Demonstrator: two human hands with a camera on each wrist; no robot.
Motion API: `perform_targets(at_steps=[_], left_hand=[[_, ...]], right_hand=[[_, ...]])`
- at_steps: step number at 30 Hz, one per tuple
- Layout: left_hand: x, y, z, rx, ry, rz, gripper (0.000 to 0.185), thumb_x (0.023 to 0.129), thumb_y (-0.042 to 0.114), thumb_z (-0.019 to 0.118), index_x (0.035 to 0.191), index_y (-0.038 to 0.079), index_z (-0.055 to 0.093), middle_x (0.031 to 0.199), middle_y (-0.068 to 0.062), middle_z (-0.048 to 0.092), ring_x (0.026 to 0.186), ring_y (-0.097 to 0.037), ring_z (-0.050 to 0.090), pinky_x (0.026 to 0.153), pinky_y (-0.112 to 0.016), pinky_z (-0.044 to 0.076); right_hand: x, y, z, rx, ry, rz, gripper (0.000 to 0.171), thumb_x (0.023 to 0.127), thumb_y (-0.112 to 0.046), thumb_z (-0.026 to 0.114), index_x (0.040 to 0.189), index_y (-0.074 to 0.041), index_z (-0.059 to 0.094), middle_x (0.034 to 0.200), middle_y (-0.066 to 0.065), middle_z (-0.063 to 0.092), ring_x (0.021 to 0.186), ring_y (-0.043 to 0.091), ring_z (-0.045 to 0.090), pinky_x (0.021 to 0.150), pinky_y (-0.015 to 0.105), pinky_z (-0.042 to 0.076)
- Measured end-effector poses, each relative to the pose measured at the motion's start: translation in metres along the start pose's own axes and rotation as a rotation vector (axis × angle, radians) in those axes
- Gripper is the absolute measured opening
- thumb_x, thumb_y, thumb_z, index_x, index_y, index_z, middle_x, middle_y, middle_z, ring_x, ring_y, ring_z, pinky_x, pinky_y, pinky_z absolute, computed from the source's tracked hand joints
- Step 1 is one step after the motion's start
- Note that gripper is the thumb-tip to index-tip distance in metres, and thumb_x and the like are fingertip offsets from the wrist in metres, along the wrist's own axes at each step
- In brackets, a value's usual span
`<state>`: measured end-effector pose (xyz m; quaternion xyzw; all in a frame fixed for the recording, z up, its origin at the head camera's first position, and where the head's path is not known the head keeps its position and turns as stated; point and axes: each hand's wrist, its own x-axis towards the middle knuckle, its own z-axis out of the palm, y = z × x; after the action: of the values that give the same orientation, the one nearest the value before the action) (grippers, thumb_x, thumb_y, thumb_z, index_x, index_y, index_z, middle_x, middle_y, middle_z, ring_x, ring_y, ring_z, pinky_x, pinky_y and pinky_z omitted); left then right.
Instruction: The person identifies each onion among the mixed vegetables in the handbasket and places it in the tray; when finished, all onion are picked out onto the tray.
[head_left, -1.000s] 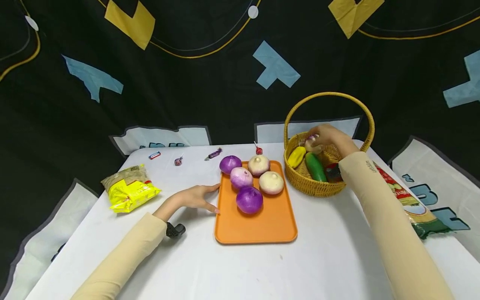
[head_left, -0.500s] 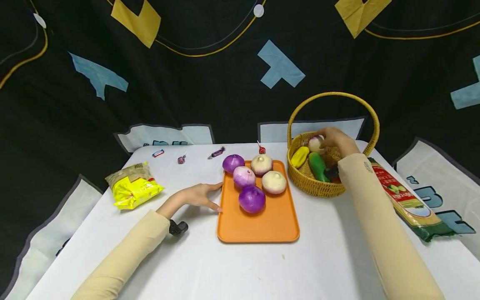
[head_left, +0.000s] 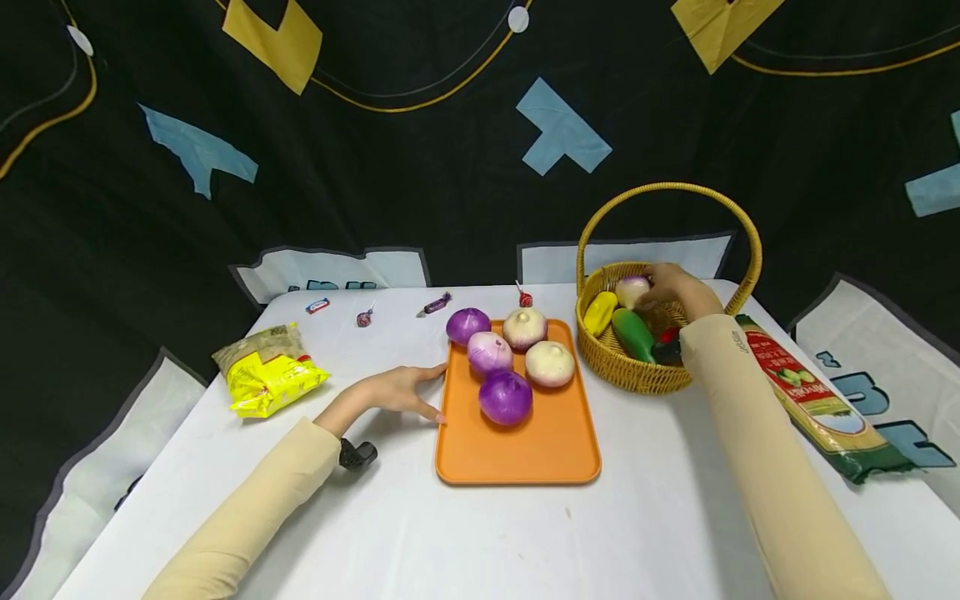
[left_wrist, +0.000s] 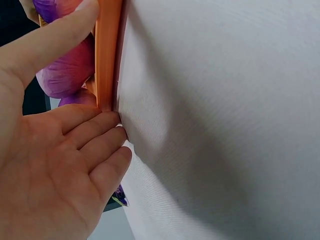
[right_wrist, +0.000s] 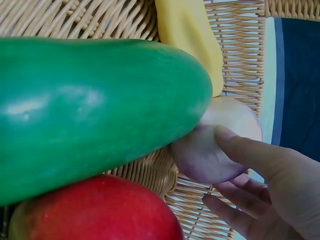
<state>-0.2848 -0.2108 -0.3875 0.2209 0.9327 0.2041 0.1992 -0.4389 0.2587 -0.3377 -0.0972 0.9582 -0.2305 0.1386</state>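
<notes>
Right hand (head_left: 675,287) lowered smooth round onion (head_left: 632,290) into woven wicker basket (head_left: 637,375)

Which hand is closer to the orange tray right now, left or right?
Left. The left hand lies flat on the table with its fingertips against the orange tray's left rim. The right hand is off in the wicker basket, gripping a pale onion.

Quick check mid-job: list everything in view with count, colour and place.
onions: five, purple and pale, on tray
tray: one, orange, table centre
basket: one, yellow wicker, right of tray
pale onion: one, in basket
cucumber: one, green, in basket
yellow vegetable: one, in basket
snack bag: one, yellow, left
noodle packet: one, right
candies: several, far edge
left hand: touches tray edge
right hand: grips pale onion
</notes>
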Motion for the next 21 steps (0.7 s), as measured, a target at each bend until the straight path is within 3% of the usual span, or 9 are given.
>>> perform_targets(at_steps=[2, 11, 16, 21], left_hand=[[0.000, 0.001, 0.000, 0.000, 0.001, 0.000, 0.100, 0.077, 0.046, 0.078, 0.152, 0.004, 0.026, 0.152, -0.020, 0.031, 0.138, -0.039, 0.030, 0.114, -0.051, 0.024], [-0.003, 0.000, 0.002, -0.007, 0.003, -0.001, 0.100, 0.077, 0.045, 0.079, 0.152, 0.004, 0.027, 0.152, -0.021, 0.032, 0.137, -0.040, 0.031, 0.113, -0.052, 0.024], [-0.002, 0.000, 0.002, -0.013, 0.008, 0.012, 0.100, 0.077, 0.045, 0.079, 0.151, 0.003, 0.028, 0.151, -0.022, 0.032, 0.138, -0.040, 0.030, 0.113, -0.053, 0.024], [0.000, -0.001, 0.001, 0.000, 0.008, 0.008, 0.100, 0.077, 0.046, 0.078, 0.151, 0.003, 0.028, 0.151, -0.021, 0.033, 0.137, -0.040, 0.031, 0.113, -0.052, 0.024]], right_hand=[[0.001, 0.001, 0.002, 0.027, 0.002, 0.008, 0.061, 0.088, -0.012, 0.069, 0.136, 0.010, 0.039, 0.126, 0.031, 0.049, 0.106, 0.040, 0.048, 0.101, 0.056, 0.040], [-0.010, -0.004, -0.002, -0.070, 0.048, -0.030, 0.062, 0.087, -0.015, 0.072, 0.135, 0.011, 0.042, 0.125, 0.032, 0.050, 0.108, 0.041, 0.049, 0.099, 0.056, 0.042], [-0.028, -0.006, -0.015, -0.089, 0.131, -0.108, 0.058, 0.084, -0.015, 0.074, 0.131, 0.009, 0.047, 0.121, 0.031, 0.053, 0.105, 0.042, 0.051, 0.096, 0.058, 0.043], [-0.053, -0.013, -0.018, -0.119, 0.232, -0.260, 0.053, 0.084, -0.014, 0.075, 0.126, 0.009, 0.053, 0.114, 0.029, 0.059, 0.100, 0.041, 0.055, 0.091, 0.056, 0.047]])
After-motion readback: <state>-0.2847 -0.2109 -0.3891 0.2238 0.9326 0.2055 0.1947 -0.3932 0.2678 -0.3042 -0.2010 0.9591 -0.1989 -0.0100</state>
